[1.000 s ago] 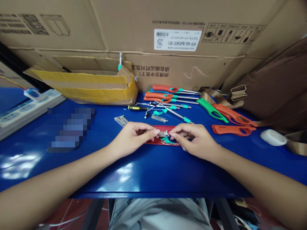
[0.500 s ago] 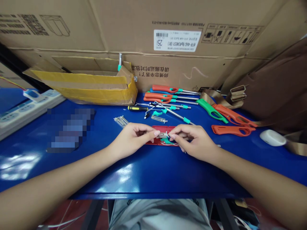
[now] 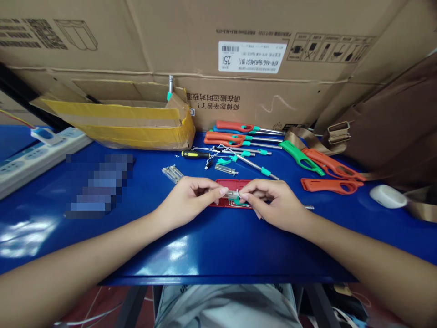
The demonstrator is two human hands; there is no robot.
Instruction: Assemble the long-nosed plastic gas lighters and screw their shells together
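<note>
My left hand (image 3: 187, 198) pinches one end of a small clear lighter fuel tank (image 3: 232, 194) between thumb and fingers. At the tank's other end, the fingertips of my right hand (image 3: 276, 200) close on its small white valve tip. Just beneath lies an open red lighter handle shell (image 3: 229, 184), partly covered by both hands. Inside it a teal trigger piece (image 3: 235, 201) and thin white wires show. A metal tube end (image 3: 309, 207) sticks out to the right from under my right hand.
Behind are loose clear tanks (image 3: 172, 173), another tank (image 3: 226, 169), a black-yellow screwdriver (image 3: 196, 155) and lighters with orange handles (image 3: 225, 138). Orange and green shells (image 3: 302, 157) lie to the right, near a white mouse (image 3: 388, 196). A yellow-taped carton (image 3: 119, 120) and power strip (image 3: 41, 155) stand left.
The right fingertips have shifted slightly at the tank's valve end. Both hands otherwise stay over the red shell, the left still pinching the tank.
</note>
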